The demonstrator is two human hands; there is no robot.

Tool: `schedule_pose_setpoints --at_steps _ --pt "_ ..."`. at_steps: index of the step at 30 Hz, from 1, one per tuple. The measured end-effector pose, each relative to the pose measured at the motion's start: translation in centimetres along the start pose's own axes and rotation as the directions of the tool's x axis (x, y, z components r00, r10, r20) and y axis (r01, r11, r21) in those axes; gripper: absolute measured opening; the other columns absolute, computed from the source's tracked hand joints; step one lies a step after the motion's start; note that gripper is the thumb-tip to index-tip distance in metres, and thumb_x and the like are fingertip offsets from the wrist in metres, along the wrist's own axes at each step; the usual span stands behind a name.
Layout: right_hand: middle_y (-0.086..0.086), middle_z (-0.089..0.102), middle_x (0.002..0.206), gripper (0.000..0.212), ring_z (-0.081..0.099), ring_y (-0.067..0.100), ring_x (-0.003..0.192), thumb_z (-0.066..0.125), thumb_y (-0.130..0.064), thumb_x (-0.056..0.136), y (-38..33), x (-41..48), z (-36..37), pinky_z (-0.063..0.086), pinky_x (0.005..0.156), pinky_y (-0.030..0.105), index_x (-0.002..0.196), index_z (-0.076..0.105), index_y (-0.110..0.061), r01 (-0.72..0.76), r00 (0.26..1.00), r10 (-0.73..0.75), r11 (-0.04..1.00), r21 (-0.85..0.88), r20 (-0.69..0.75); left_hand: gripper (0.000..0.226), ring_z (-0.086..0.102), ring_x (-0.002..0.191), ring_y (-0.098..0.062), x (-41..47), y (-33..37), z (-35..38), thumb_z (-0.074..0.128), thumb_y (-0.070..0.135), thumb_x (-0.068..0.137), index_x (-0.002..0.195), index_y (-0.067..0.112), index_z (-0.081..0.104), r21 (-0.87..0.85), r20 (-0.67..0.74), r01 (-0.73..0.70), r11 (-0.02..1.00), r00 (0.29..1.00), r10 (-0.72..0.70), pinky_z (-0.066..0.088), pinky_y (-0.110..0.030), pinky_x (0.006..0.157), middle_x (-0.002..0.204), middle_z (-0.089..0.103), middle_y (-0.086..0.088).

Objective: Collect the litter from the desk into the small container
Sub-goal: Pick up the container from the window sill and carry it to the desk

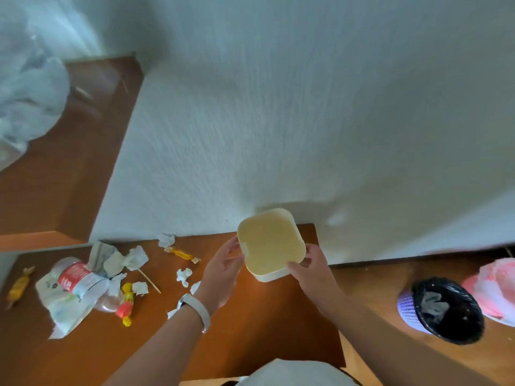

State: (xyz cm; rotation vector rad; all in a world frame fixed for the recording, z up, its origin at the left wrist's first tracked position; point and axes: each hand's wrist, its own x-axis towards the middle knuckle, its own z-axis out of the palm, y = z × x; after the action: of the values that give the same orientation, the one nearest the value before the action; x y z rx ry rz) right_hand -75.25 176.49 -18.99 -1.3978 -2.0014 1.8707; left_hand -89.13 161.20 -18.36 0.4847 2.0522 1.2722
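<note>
Above the far right part of the tabletop (250,316), close to the white wall (278,107), 2 hands hold the small cream container (270,242) off the surface, tilted toward the camera. The left hand (223,267), with a white wristband (195,305), curls its fingers against the container's left side. The right hand (310,267) grips the near right corner, thumb on the rim. Left of the hands, litter lies scattered on the tabletop: torn paper scraps (184,275), a yellow candy wrapper (182,253), a thin wooden stick (149,280), a red-and-yellow wrapper (126,303) and a crumpled red-labelled plastic wrapper (78,278). On the floor to the right stands a purple wastebasket (446,310) with a black liner, beside a pink plastic bag (498,282).
</note>
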Motion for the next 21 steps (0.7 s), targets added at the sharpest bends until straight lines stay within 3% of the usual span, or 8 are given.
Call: schedule_pose_setpoints --at_steps 3,7,11,15,21 --pt "-0.014 0.049 0.117 0.046 0.051 -0.001 0.101 0.069 -0.029 0.084 -0.1 0.8 -1.0 0.040 0.070 0.013 0.121 0.042 -0.031 0.037 0.996 -0.035 0.999 -0.029 0.085 0.050 0.061 0.113 -0.002 0.2 0.4 0.6 0.059 0.027 0.097 0.143 0.035 0.042 -0.117 0.039 0.044 0.992 0.998 -0.040 0.055 -0.029 0.092 0.131 0.060 0.016" --pt "-0.013 0.048 0.118 0.045 0.049 -0.006 0.100 0.071 -0.035 0.084 -0.1 1.8 -2.2 0.037 0.069 0.011 0.117 0.041 -0.033 0.115 0.985 -0.098 0.987 -0.114 0.145 0.089 0.054 0.126 -0.016 0.2 0.0 1.7 0.080 0.050 0.075 0.148 0.043 0.030 -0.059 0.067 0.068 0.996 0.996 -0.064 0.047 -0.051 0.103 0.139 0.054 0.013" --pt "-0.013 0.048 0.122 0.047 0.050 -0.005 0.101 0.071 -0.043 0.082 -0.1 2.6 -3.0 0.039 0.069 0.012 0.116 0.039 -0.036 0.187 0.965 -0.141 0.961 -0.202 0.220 0.106 0.046 0.133 -0.015 0.1 0.3 2.5 0.086 0.057 0.063 0.148 0.050 0.022 0.011 0.019 0.077 0.997 0.997 -0.077 0.038 -0.054 0.111 0.143 0.048 0.017" --pt "-0.016 0.046 0.128 0.062 0.051 0.002 0.108 0.069 -0.057 0.074 -0.3 3.5 -3.8 0.041 0.078 0.019 0.124 0.035 -0.043 0.237 0.953 -0.166 0.930 -0.282 0.252 0.101 0.045 0.134 -0.012 0.3 1.1 2.4 0.085 0.054 0.067 0.148 0.051 0.024 0.014 0.041 0.075 0.997 0.996 -0.075 0.037 -0.054 0.111 0.142 0.049 0.020" --pt "-0.011 0.040 0.139 0.088 0.051 0.006 0.109 0.068 -0.060 0.074 -1.2 4.0 -4.1 0.045 0.085 0.026 0.145 0.026 -0.028 0.326 0.932 -0.222 0.857 -0.399 0.285 0.090 0.046 0.132 -0.011 0.2 1.7 2.0 0.080 0.043 0.077 0.150 0.040 0.027 0.085 -0.044 0.064 0.994 0.997 -0.060 0.034 -0.048 0.114 0.141 0.050 0.015"
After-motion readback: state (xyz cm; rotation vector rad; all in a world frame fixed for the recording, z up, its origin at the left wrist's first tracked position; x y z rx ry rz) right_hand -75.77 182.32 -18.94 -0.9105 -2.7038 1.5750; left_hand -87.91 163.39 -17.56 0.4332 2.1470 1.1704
